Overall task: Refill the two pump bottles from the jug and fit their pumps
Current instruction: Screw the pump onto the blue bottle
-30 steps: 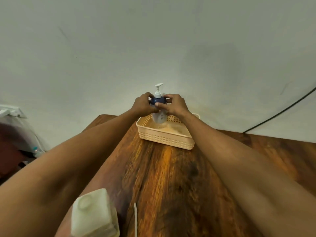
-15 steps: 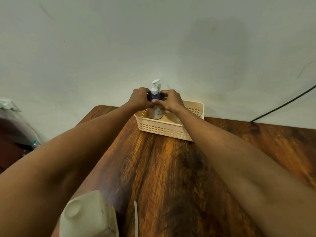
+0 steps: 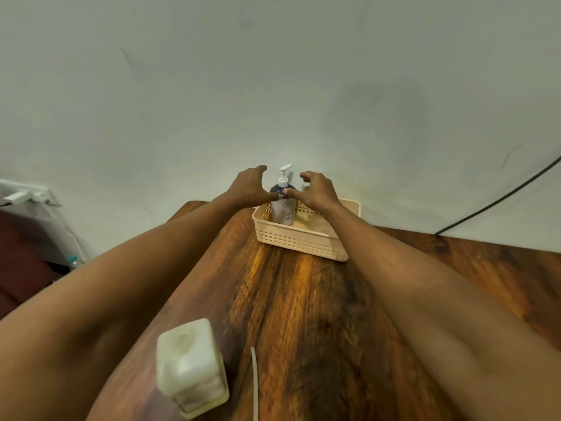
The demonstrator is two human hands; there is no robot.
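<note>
Since a long wooden table [image 3: 303, 299] is pushed up to a plain wall [image 3: 273, 86], its far end is seemingly kept for storing and its near end for pouring. At that far end a cream perforated basket [image 3: 297, 240] is set close to the wall, presumably so that finished bottles are kept together. Near the front edge, well apart from the basket, the pale jug [image 3: 189, 366] is stood upright; whether it is capped cannot be told. One pump bottle [image 3: 283, 208], dark blue at the shoulder and white below, is stood upright in the left part of the basket, where it is braced against tipping. It is flanked by the left hand [image 3: 247, 185] and the right hand [image 3: 318, 189], both spread with fingers loosely curved and wrapped round nothing; only the thumb tips [image 3: 268, 196] are brought to the bottle's shoulder, touching or very nearly, as though it were being steadied in place. Its white pump [image 3: 284, 174] is seated on the neck, so this bottle is judged finished. A second bottle cannot be made out; a pale shape [image 3: 304, 187] behind the right hand is too blurred to name. Beside the jug a thin white tube [image 3: 254, 381] is laid flat on the wood, possibly the other pump's dip tube, which would suggest that half the task is left.
</note>
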